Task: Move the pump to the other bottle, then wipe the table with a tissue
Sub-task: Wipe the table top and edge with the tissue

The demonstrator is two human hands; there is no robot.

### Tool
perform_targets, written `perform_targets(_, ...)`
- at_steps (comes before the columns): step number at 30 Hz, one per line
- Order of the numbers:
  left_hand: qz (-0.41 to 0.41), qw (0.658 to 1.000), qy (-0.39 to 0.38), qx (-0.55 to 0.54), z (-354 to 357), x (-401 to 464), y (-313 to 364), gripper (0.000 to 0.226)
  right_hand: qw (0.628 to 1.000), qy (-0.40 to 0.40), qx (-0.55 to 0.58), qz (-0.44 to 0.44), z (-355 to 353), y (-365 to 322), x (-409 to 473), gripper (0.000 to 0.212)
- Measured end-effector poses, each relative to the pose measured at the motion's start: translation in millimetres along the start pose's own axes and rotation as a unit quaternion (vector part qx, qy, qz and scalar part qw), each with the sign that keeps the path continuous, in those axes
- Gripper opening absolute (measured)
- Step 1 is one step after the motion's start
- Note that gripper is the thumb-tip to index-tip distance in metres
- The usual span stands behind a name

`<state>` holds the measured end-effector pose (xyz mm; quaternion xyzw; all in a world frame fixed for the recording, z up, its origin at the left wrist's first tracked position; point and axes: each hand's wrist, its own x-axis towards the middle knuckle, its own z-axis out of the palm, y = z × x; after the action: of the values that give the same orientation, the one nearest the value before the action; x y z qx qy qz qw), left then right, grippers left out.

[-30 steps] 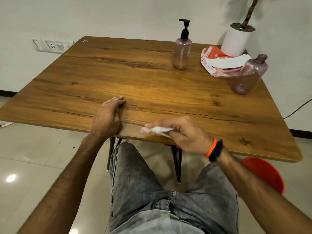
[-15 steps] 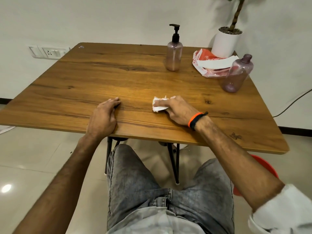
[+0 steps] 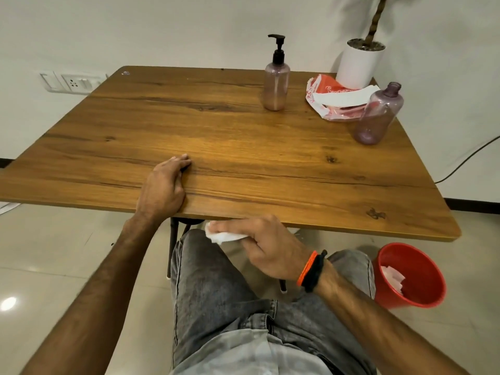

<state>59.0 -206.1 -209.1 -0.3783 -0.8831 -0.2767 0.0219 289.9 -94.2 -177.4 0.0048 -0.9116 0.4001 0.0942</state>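
Observation:
A purple bottle with the black pump stands at the back of the wooden table. A second purple bottle, with its neck uncovered, stands at the back right. My right hand grips a crumpled white tissue just off the table's front edge, above my lap. My left hand lies flat on the table near the front edge, fingers together, holding nothing.
A red-and-white tissue packet lies between the bottles, with a white plant pot behind it. A red bin holding paper scraps stands on the floor at the right. A cable hangs at the right wall.
My right hand with the tissue has slid from the tabletop back toward me and off the front edge. My left hand has stayed put.

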Motion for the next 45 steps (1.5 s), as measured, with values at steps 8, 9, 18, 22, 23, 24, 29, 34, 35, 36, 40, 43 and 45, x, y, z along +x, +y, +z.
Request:
perform_targets(8,-0.018,1.000,0.000,-0.015,-6.4,1.1,13.0,0.037,0.862,0.171,0.432,0.205,-29.5,17.5,44.2,0.025)
perform_targets(9,-0.022,1.000,-0.002,-0.022,-7.2,0.3,16.8,0.037,0.846,0.178,0.446,0.230,-31.5,21.4,48.2,0.023)
perform_targets(18,-0.088,0.940,-0.024,-0.330,0.0,-18.8,82.6,0.035,0.777,0.215,0.520,0.282,-40.0,36.5,62.0,0.024)
perform_targets(22,-0.177,0.869,-0.055,-0.458,6.3,-15.4,99.7,0.055,0.787,0.254,0.489,0.276,-45.7,41.2,60.2,0.018)
perform_targets(23,-0.188,0.857,-0.061,-0.476,7.5,-14.2,100.8,0.058,0.794,0.262,0.474,0.275,-47.1,43.1,59.0,0.016)
perform_targets(24,-0.193,0.846,-0.067,-0.493,8.0,-12.8,102.0,0.060,0.800,0.269,0.460,0.275,-48.9,44.8,57.6,0.015)
perform_targets(29,-0.216,0.826,-0.072,-0.516,11.8,-4.3,107.2,0.052,0.845,0.250,0.384,0.274,-61.1,53.5,45.5,0.019)
perform_targets(34,-0.209,0.834,-0.071,-0.506,16.7,1.2,117.4,0.039,0.840,0.255,0.394,0.272,-74.2,58.3,32.0,0.031)
perform_targets(35,-0.204,0.835,-0.070,-0.507,17.5,1.4,119.5,0.035,0.838,0.260,0.398,0.270,-75.8,59.1,29.9,0.029)
perform_targets(36,-0.199,0.835,-0.072,-0.508,18.9,2.6,123.1,0.032,0.833,0.269,0.404,0.265,-78.3,61.1,27.0,0.025)
perform_targets(40,-0.190,0.833,-0.090,-0.512,26.1,7.6,139.8,0.025,0.815,0.291,0.435,0.250,-91.1,71.1,13.5,0.017)
perform_targets(43,-0.197,0.825,-0.107,-0.518,35.4,14.1,154.7,0.020,0.812,0.288,0.449,0.238,-103.4,79.0,1.5,0.020)
perform_targets(45,-0.199,0.826,-0.111,-0.516,43.4,19.5,165.0,0.016,0.807,0.288,0.461,0.231,-111.8,83.8,-6.9,0.025)
